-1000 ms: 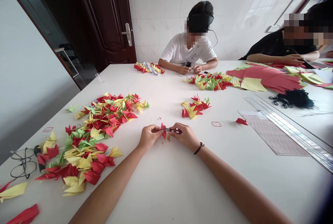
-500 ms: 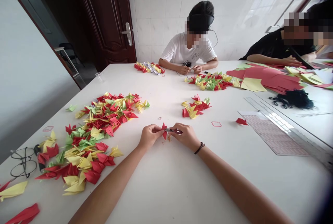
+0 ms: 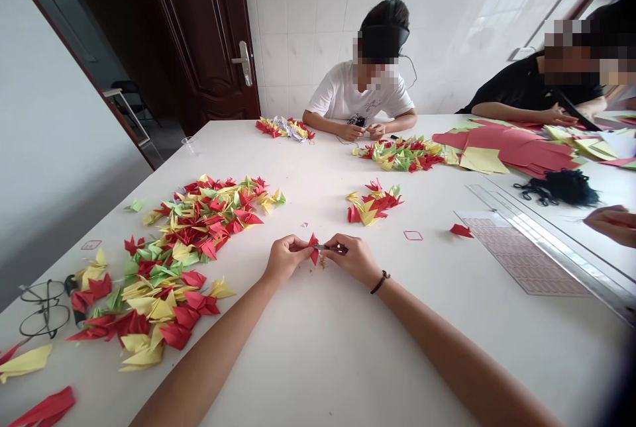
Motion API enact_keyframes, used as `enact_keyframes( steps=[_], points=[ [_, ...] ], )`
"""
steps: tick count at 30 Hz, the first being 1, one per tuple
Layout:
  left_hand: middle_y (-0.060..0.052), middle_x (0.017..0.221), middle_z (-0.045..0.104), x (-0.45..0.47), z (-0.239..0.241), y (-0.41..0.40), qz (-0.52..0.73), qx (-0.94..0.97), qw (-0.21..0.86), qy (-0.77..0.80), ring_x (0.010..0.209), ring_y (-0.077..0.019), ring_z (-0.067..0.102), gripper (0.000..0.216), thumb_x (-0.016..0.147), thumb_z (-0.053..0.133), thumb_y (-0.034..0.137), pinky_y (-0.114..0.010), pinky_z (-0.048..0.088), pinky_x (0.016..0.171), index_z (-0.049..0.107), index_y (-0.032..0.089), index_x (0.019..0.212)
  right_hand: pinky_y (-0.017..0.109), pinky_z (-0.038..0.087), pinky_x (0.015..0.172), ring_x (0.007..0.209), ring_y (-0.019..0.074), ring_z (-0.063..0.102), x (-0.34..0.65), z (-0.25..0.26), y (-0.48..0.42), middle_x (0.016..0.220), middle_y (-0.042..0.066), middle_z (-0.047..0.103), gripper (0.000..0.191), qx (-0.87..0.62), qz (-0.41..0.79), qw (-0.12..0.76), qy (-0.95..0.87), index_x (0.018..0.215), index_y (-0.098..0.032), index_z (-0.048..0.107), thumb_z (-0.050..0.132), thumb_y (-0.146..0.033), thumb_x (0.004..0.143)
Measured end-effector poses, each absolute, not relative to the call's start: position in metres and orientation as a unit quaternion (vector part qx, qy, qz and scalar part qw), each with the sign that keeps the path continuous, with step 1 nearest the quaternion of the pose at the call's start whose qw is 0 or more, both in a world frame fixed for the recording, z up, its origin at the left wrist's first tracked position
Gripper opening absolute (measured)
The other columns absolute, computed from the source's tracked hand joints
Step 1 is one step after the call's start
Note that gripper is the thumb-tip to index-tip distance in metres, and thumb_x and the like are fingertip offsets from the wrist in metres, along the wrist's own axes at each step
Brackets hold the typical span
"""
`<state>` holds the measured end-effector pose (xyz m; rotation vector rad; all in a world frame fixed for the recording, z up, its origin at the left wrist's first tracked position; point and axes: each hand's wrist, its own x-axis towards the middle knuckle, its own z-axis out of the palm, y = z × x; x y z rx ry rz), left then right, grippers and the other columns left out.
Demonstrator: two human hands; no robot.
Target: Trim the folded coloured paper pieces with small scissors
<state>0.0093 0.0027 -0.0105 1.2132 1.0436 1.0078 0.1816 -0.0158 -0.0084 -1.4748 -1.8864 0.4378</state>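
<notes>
At the middle of the table, my left hand is closed, pinching a small red folded-paper piece between thumb and fingertips. My right hand is closed round a small metal-tipped hand tool. The tool's tip meets the right side of the red paper; most of its handle is hidden by my fingers, so its exact kind is unclear. Tiny orange bits lie just below the paper. Left of my hands spreads a large pile of red, yellow and green folded-paper pieces; a smaller pile lies beyond them.
Eyeglasses rest at the left. Rightward lie a single red paper piece, a gridded sheet, a clear ruler and black cord. Two people sit across the table. Another person's hand reaches in at the right edge.
Another person's hand has come into view at the right edge, near the ruler. My hands stay in nearly the same place, still holding the red paper and the tool.
</notes>
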Motion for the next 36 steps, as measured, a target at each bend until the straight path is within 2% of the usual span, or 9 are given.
enact_keyframes(
  steps=[14, 25, 36],
  points=[
    [-0.002, 0.064, 0.063, 0.009, -0.013, 0.003, 0.429, 0.531, 0.584, 0.440, 0.063, -0.0144, 0.059, 0.021, 0.056, 0.070, 0.031, -0.027, 0.045, 0.061, 0.060, 0.015, 0.064, 0.021, 0.037, 0.049, 0.051, 0.0099, 0.047, 0.183, -0.007, -0.014, 0.058, 0.000, 0.058, 0.020, -0.565, 0.246, 0.342, -0.709, 0.068, -0.017, 0.059, 0.058, -0.037, 0.070],
    [-0.001, 0.061, 0.062, 0.010, -0.014, 0.003, 0.429, 0.529, 0.582, 0.445, 0.061, -0.0135, 0.057, 0.021, 0.056, 0.070, 0.032, -0.025, 0.044, 0.059, 0.060, 0.015, 0.063, 0.022, 0.037, 0.052, 0.053, 0.0109, 0.049, 0.184, -0.003, -0.015, 0.061, 0.001, 0.061, 0.017, -0.571, 0.207, 0.324, -0.725, 0.065, -0.018, 0.058, 0.060, -0.035, 0.069],
    [-0.001, 0.060, 0.062, 0.010, -0.008, 0.002, 0.430, 0.523, 0.583, 0.449, 0.061, -0.0136, 0.058, 0.023, 0.054, 0.071, 0.033, -0.025, 0.044, 0.058, 0.059, 0.015, 0.062, 0.021, 0.035, 0.048, 0.048, 0.0097, 0.045, 0.178, 0.000, -0.018, 0.055, -0.001, 0.056, 0.018, -0.589, 0.200, 0.330, -0.711, 0.065, -0.017, 0.057, 0.058, -0.035, 0.070]
  ],
)
